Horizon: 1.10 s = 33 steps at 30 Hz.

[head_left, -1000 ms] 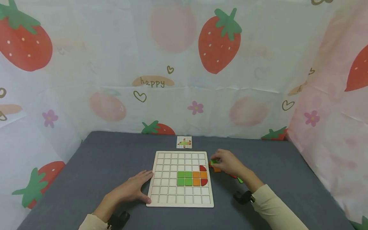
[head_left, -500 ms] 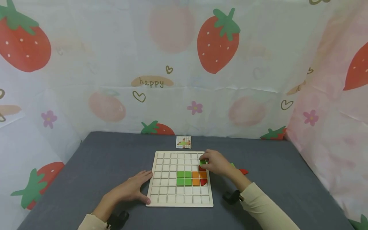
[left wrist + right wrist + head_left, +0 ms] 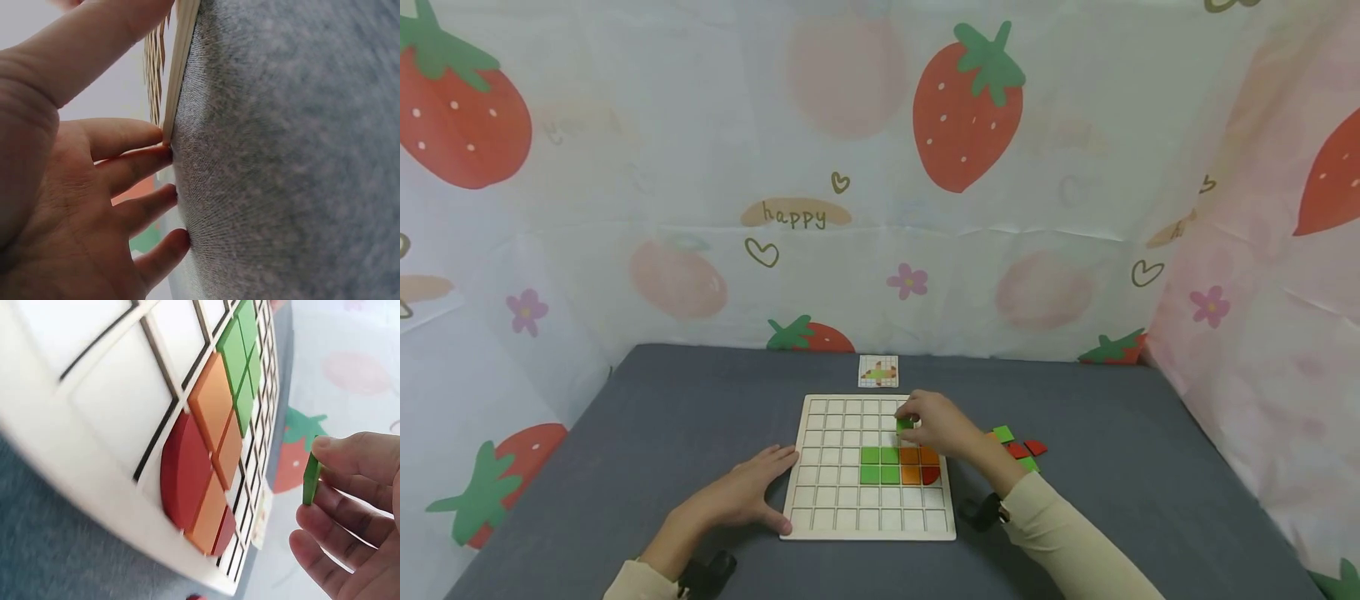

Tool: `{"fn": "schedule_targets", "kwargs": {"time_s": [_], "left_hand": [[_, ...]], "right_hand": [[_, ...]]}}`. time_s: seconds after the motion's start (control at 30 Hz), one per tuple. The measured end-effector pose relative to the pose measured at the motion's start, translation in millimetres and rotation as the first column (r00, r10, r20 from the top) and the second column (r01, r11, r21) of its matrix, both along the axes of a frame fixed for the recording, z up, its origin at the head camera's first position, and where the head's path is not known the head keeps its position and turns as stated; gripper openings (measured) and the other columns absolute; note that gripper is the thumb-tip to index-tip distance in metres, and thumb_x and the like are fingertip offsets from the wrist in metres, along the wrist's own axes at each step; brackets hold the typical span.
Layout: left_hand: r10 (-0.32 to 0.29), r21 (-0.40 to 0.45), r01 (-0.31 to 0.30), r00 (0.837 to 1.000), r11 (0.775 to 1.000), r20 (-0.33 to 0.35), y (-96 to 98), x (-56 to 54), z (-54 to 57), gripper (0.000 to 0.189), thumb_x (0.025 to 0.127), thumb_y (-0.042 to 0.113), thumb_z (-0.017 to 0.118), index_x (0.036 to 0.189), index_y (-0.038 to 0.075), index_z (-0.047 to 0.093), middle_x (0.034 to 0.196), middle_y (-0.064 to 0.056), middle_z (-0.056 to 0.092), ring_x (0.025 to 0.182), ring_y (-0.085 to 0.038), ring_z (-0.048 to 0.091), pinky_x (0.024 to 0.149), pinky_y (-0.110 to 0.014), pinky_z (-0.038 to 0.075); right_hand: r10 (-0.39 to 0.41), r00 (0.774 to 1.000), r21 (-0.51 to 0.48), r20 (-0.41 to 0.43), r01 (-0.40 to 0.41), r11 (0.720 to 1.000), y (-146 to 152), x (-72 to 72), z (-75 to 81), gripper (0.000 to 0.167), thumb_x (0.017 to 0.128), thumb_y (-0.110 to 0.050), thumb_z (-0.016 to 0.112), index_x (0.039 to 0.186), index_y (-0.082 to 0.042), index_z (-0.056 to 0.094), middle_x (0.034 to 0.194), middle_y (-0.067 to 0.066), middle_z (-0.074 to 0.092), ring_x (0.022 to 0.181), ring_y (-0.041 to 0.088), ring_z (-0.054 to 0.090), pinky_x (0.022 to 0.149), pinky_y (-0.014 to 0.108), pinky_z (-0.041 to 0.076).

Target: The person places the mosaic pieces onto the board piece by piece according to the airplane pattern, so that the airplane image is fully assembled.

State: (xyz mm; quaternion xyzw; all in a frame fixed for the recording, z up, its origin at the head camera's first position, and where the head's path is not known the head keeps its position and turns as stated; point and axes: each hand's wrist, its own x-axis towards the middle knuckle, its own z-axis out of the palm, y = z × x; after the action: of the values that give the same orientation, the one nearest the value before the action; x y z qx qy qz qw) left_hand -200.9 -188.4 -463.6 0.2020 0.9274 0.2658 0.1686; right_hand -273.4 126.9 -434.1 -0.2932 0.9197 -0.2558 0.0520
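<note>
A pale wooden grid board (image 3: 868, 536) lies on the dark table. My left hand (image 3: 748, 492) rests at its left side, fingers spread and thumb by the near corner; the left wrist view has fingertips right at the board edge (image 3: 181, 69). Over the upper right of the board, my right hand (image 3: 938, 422) pinches a green tile (image 3: 310, 478) between thumb and fingers, held above the grid. Set in the cells are several green squares (image 3: 880, 465), orange squares (image 3: 910, 465) and two red rounded tiles (image 3: 184, 469), one hidden behind my right hand in the head view.
Loose red, green and orange pieces (image 3: 1017, 451) lie right of the board, partly behind my right forearm. A small picture card (image 3: 878, 372) sits beyond the board's far edge. A strawberry-print cloth (image 3: 850, 275) hangs behind the table (image 3: 700, 400).
My right hand has moved left from beside the loose pieces to over the board, carrying the green tile. More loose pieces now show. The left hand has stayed in place.
</note>
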Motion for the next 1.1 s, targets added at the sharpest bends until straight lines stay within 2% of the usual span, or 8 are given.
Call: {"fn": "schedule_targets", "kwargs": {"time_s": [0.33,0.77,1.1], "left_hand": [[-0.003,0.0,0.003,1.0,1.0,-0.012,1.0,-0.1,0.6,0.102,0.065,0.035,0.087,0.145,-0.006,0.038,0.153,-0.025,0.035,0.144,-0.048,0.024,0.108,-0.071,0.023],[0.004,0.005,-0.004,1.0,1.0,0.006,1.1,0.8,1.2,0.103,0.065,0.035,0.087,0.146,-0.005,0.037,0.154,-0.024,0.034,0.145,-0.047,0.023,0.108,-0.071,0.023],[0.0,0.004,0.0,1.0,1.0,-0.005,1.9,0.3,1.1,0.103,0.065,0.036,0.087,0.146,-0.006,0.038,0.154,-0.024,0.035,0.145,-0.048,0.023,0.107,-0.07,0.024]], "right_hand": [[0.042,0.999,0.004,0.03,-0.042,0.999,-21.4,-2.8,-5.0,0.027,0.088,-0.012,0.069,0.113,0.0,0.071,0.1,0.007,0.065,0.088,0.016,0.06,0.078,0.033,0.053],[0.1,0.995,0.062,0.0,-0.1,0.993,-46.5,-4.2,-13.6,0.025,0.088,-0.013,0.069,0.11,-0.003,0.073,0.099,0.006,0.067,0.082,0.013,0.056,0.073,0.025,0.05],[0.132,0.991,0.074,0.008,-0.133,0.988,-61.1,0.1,-12.5,0.025,0.088,-0.011,0.07,0.11,-0.002,0.073,0.102,0.009,0.068,0.089,0.017,0.062,0.078,0.026,0.052]]}}
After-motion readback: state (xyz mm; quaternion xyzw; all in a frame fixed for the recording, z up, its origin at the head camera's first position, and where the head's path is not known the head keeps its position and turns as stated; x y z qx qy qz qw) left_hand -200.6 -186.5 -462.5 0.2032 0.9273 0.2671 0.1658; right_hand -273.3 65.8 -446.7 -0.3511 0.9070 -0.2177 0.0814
